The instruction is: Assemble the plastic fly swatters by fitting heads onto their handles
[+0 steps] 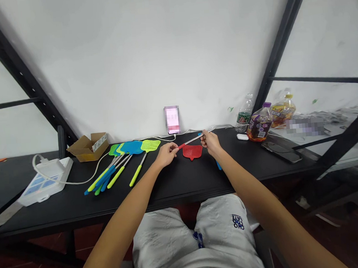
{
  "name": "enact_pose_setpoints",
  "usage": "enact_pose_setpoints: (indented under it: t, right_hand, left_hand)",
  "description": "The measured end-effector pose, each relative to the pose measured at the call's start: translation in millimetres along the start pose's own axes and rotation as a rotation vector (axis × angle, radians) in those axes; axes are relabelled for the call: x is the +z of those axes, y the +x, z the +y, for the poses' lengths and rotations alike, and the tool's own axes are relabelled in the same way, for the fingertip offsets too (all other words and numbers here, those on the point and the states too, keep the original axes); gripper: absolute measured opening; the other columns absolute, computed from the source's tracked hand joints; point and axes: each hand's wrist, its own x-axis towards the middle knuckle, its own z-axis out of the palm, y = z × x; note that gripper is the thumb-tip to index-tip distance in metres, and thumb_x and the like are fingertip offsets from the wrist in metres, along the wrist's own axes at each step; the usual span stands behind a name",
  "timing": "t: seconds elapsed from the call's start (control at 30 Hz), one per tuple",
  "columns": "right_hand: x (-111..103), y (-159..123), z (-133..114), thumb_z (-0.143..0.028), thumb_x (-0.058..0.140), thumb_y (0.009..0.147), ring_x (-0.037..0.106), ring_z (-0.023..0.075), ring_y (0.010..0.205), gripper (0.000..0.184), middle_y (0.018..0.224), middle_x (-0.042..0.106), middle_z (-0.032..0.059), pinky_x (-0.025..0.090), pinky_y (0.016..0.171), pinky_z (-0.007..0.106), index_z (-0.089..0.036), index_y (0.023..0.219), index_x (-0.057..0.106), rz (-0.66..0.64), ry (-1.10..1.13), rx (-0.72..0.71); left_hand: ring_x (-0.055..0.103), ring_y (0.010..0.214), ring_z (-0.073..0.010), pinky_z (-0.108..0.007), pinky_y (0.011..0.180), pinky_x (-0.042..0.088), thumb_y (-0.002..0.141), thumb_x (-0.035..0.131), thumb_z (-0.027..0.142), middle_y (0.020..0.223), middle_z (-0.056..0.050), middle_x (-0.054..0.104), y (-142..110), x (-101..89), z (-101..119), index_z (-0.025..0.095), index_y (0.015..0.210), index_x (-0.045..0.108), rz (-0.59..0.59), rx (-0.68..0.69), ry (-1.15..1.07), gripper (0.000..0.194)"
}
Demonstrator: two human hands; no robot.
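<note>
Both hands hold one thin metal telescopic rod above the black table. My left hand pinches its red end at the left. My right hand grips the rod further right, and the bare metal runs on up to the right past it. A loose red swatter head lies flat on the table just below the rod, between my hands. A blue piece shows on the table under my right forearm, mostly hidden.
Several finished green and blue fly swatters lie fanned out to the left. Further left are an open cardboard box and a white power strip. A phone leans on the wall. Bottles and a dark phone stand at the right.
</note>
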Motion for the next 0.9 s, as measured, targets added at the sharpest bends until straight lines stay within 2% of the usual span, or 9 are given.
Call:
enact_pose_setpoints:
  t: [0.2,0.43,0.7,0.9]
  right_hand:
    - [4,-7,-6,-0.054,0.067,0.08,0.044,0.0066,0.038,0.039,0.054,0.055,-0.0027,0.022,0.032,0.017,-0.019,0.077,0.051,-0.05,-0.014,-0.036]
    - [15,-20,-2,-0.06,0.069,0.075,0.054,0.0098,0.043,0.046,0.064,0.066,0.0034,0.028,0.033,0.018,-0.016,0.084,0.06,-0.364,-0.098,0.032]
    - [17,-28,-6,-0.054,0.066,0.081,0.056,0.0094,0.046,0.04,0.074,0.07,0.0061,0.031,0.036,0.017,-0.015,0.088,0.065,-0.473,-0.16,0.103]
    - [18,-29,-1,-0.053,0.065,0.081,0.056,0.0088,0.046,0.04,0.077,0.071,0.0063,0.032,0.036,0.017,-0.015,0.093,0.067,-0.563,-0.182,0.079]
  left_hand:
    - [0.055,0.052,-0.0115,-0.025,0.056,0.044,0.081,0.057,0.029,0.064,0.002,0.057,0,0.7,0,0.018,0.081,0.06,0.042,0.001,0.011,0.011]
    - [0.054,0.052,-0.0104,-0.024,0.054,0.045,0.08,0.057,0.029,0.069,0.0,0.058,-2,7.5,2,0.017,0.081,0.059,0.041,0.033,-0.047,0.012]
    - [0.055,0.061,-0.0126,-0.025,0.059,0.045,0.082,0.057,0.033,0.072,-0.002,0.063,-2,9.7,1,0.017,0.082,0.064,0.06,0.062,0.086,0.017]
    - [0.058,0.065,-0.0132,-0.025,0.063,0.045,0.084,0.053,0.026,0.074,-0.003,0.067,-4,8.3,2,0.017,0.082,0.065,0.017,0.092,0.089,0.015]
